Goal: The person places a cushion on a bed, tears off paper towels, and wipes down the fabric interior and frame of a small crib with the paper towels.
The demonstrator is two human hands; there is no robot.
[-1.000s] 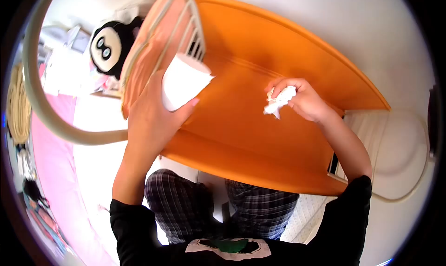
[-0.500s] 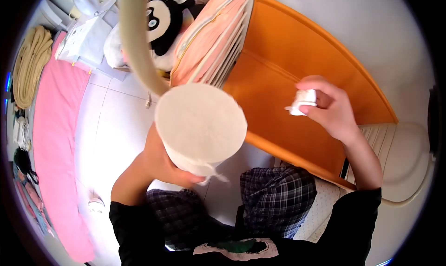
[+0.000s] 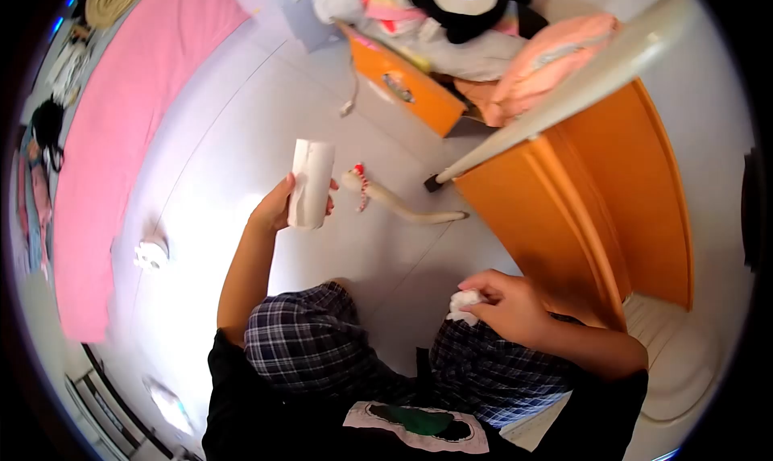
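A white paper roll (image 3: 312, 184) stands out over the pale floor, with my left hand (image 3: 278, 205) wrapped round its lower part. Some of its fingertips show at the roll's right side. Above my right knee, my right hand (image 3: 509, 306) pinches a crumpled white tissue (image 3: 465, 306) between thumb and fingers. The two hands are well apart.
An orange desk (image 3: 555, 211) with a pale curved tube stands at the right. On the tiled floor (image 3: 225, 163) lie a long plush toy (image 3: 394, 206) and a small white object (image 3: 150, 253). An orange drawer (image 3: 407, 82), plush toys and a pink mat (image 3: 121, 139) lie beyond.
The view has swung left and down, toward the floor. My left hand has turned the roll from its end facing me to its side. My right hand has lowered the tissue from over the desk to my knee.
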